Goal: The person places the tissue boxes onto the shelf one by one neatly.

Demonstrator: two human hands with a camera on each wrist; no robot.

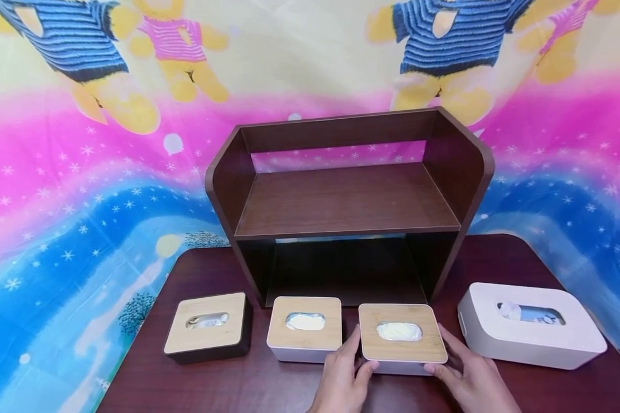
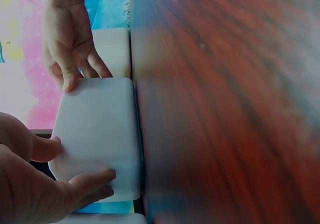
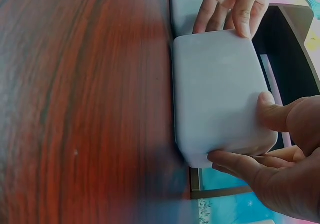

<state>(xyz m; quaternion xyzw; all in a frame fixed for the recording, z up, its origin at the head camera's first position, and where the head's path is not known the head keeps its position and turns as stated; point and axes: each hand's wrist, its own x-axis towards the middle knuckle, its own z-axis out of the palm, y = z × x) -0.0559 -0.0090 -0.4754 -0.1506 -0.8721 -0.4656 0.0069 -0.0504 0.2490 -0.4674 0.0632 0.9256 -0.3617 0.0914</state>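
A white tissue box (image 1: 403, 364) with a bamboo lid sits low at the front of the table, tissue showing in its oval slot. My left hand (image 1: 339, 376) holds its left end, thumb on the front face and fingers along the side. On the right end my right hand (image 1: 472, 373) grips it the same way. Both wrist views show the box's plain pale front (image 2: 97, 124) between the two hands. Whether its base touches the table cannot be told. A similar white box (image 1: 305, 338) with a bamboo lid stands just left of my left hand.
A dark brown two-tier shelf (image 1: 348, 201) stands behind the boxes. At the far left is a black tissue box (image 1: 206, 327) with a bamboo lid. A larger all-white tissue box (image 1: 527, 344) lies right of my right hand. A patterned cloth (image 1: 57, 229) hangs behind the table (image 1: 186, 390).
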